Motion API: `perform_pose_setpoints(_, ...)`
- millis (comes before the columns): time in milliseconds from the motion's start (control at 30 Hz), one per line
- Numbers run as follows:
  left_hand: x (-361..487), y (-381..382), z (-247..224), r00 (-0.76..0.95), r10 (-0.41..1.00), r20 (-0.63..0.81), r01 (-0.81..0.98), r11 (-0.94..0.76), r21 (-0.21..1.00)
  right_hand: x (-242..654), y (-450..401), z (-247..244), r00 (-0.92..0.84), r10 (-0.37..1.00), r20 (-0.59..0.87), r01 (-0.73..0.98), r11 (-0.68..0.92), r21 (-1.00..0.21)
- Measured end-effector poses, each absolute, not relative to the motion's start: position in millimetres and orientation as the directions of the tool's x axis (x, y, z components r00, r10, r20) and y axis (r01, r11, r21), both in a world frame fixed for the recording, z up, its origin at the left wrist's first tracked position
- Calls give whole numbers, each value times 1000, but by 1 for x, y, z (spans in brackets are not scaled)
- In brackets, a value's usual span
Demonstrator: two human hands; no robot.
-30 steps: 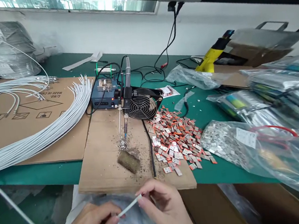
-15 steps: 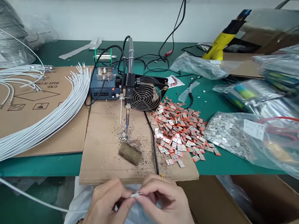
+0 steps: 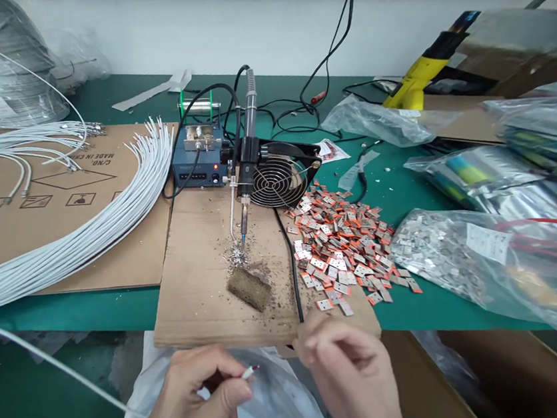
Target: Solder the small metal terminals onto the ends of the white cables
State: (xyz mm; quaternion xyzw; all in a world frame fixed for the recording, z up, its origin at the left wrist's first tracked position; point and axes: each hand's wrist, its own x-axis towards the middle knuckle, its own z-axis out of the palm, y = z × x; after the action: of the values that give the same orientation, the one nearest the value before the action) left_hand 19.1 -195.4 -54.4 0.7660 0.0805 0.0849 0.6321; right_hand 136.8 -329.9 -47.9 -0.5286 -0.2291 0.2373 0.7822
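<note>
My left hand (image 3: 199, 396) pinches a white cable (image 3: 249, 372) near its end, between thumb and forefinger. A short dark reddish tip sticks out of the white jacket. To the right, my right hand (image 3: 350, 368) is apart from the cable, blurred, its fingers curled together; whether anything is in them cannot be seen. Beyond the hands, a soldering iron (image 3: 246, 152) stands tip down in a holder beside a thin metal tube. Below its tip lies a brown sponge (image 3: 249, 289) among solder bits. A heap of small metal connectors with orange parts (image 3: 337, 242) lies to the right.
A bundle of white cables (image 3: 110, 235) lies on cardboard at the left. A blue soldering station (image 3: 198, 168) and a round fan (image 3: 275, 181) stand behind the board (image 3: 190, 313). Plastic bags (image 3: 444, 250) and a yellow tool (image 3: 410, 86) are on the right.
My right hand has let go of the cable end and moved right, away from my left hand. My left hand still holds the cable, its dark tip now exposed.
</note>
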Motion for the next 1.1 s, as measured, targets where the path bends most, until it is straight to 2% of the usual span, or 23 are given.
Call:
perform_pose_setpoints(67, 18, -193, -56, 981, 185, -56, 71, -78, 994, 139, -331, -44, 637, 750, 176, 133, 118, -984)
perform_pose_setpoints(167, 18, -190, -54, 986, 165, -14, 56, -254, 966, 138, -327, -38, 504, 846, 174, 329, -2, -944)
perform_pose_setpoints(300, 17, -188, -46, 977, 128, 171, -70, -564, 823, 142, -324, -34, 453, 884, 116, 404, -87, -911)
perform_pose_setpoints(367, 17, -187, -43, 969, 101, 226, -111, -638, 762, 145, -325, -33, 423, 902, 85, 417, -110, -902)
perform_pose_setpoints(433, 17, -187, -41, 967, 102, 234, -115, -646, 755, 144, -324, -35, 438, 895, 91, 372, -88, -924)
perform_pose_setpoints(533, 20, -192, -44, 985, 148, 94, -14, -468, 884, 134, -319, -44, 561, 816, 137, 212, 18, -977)
perform_pose_setpoints(600, 21, -197, -47, 985, 142, -93, 118, -178, 977, 124, -313, -51, 669, 715, 204, 186, 105, -977)
perform_pose_setpoints(667, 23, -200, -50, 965, 77, -249, 238, 125, 963, 114, -308, -57, 752, 588, 297, 232, 184, -955)
perform_pose_setpoints(733, 25, -202, -51, 949, 26, -315, 293, 298, 908, 110, -305, -59, 783, 510, 356, 277, 227, -934)
perform_pose_setpoints(933, 28, -203, -53, 942, 32, -333, 295, 391, 872, 111, -306, -59, 762, 595, 255, 111, 269, -957)
perform_pose_setpoints(1000, 29, -207, -57, 944, 8, -330, 287, 476, 832, 108, -304, -59, 796, 508, 329, 193, 303, -933)
perform_pose_setpoints(1100, 30, -213, -61, 953, -19, -304, 261, 563, 784, 105, -303, -59, 767, 341, 543, 497, 218, -840)
